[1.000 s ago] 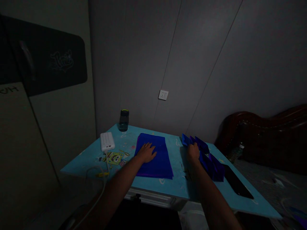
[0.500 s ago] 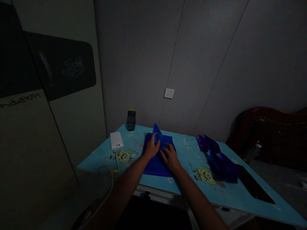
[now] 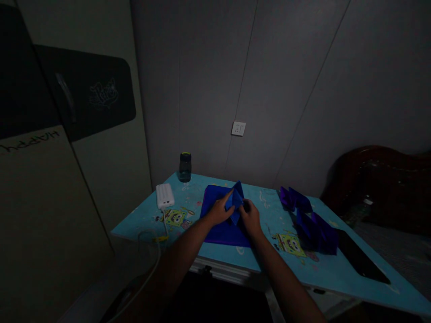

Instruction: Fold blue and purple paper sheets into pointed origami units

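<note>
Between my two hands is a folded piece of blue paper (image 3: pixel 236 202), standing up in a pointed shape. My left hand (image 3: pixel 220 211) grips its left side, thumb and fingers pinched on the paper. On the other side my right hand (image 3: pixel 251 217) holds the lower right edge with bent fingers, partly hidden. Beneath them lies a flat stack of blue-purple paper sheets (image 3: pixel 215 235) on the table. Off to the right stand folded purple paper pieces (image 3: pixel 294 200) and more folded blue-purple pieces (image 3: pixel 316 233).
The table (image 3: pixel 131 224) has a light blue cartoon cover. A white power bank (image 3: pixel 164 196) with a cable and a dark bottle (image 3: pixel 185 167) stand at the left. A black flat slab (image 3: pixel 362 258) lies along the right edge. The wall rises behind.
The folded blue paper has moved to the right and turned. My right hand, earlier resting lower by the sheets, now grips the paper's right side along with my left hand.
</note>
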